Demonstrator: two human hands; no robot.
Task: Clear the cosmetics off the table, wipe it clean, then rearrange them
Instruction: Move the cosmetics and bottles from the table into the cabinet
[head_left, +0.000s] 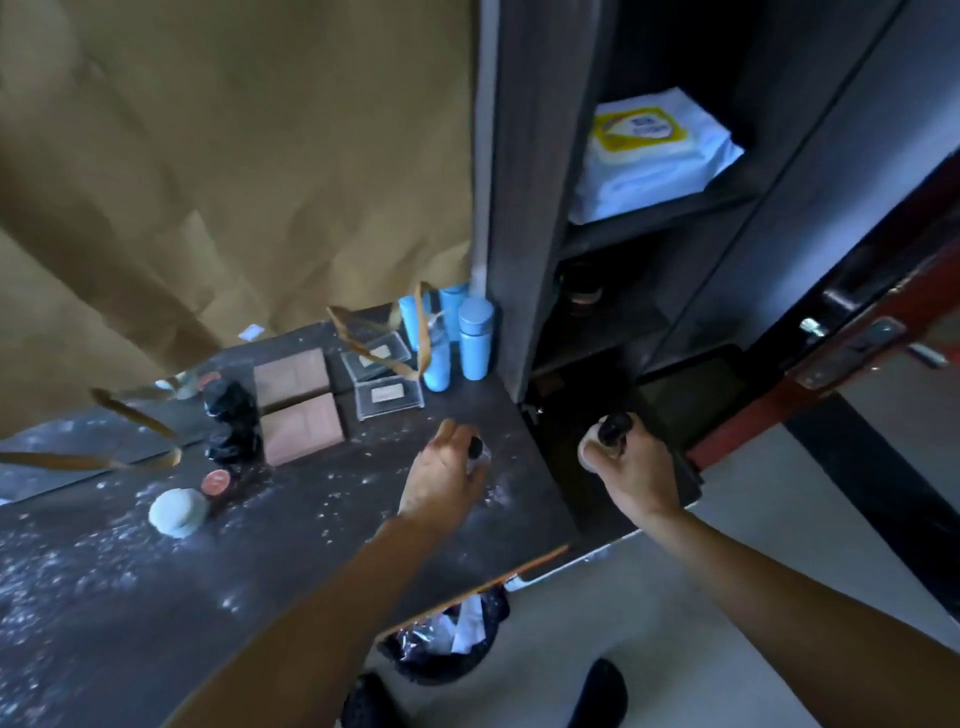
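The dark table (311, 530) is speckled with white powder. My left hand (441, 480) grips a small black-capped bottle (477, 451) standing near the table's right end. My right hand (621, 462) holds another small bottle with a black cap (614, 427) over the low cabinet shelf to the right of the table. On the table remain two brown palettes (298, 402), two clear cases (387, 397), several blue bottles (474, 338), black bottles (231, 415), a red-lidded jar (216, 480) and a white round puff (176, 512).
A dark open cabinet (530, 260) stands right of the table; a white wipes pack (654, 150) lies on its upper shelf. Brown paper (234, 156) covers the wall behind. A black-lined bin (447, 644) sits under the table edge. A door handle (872, 338) is at far right.
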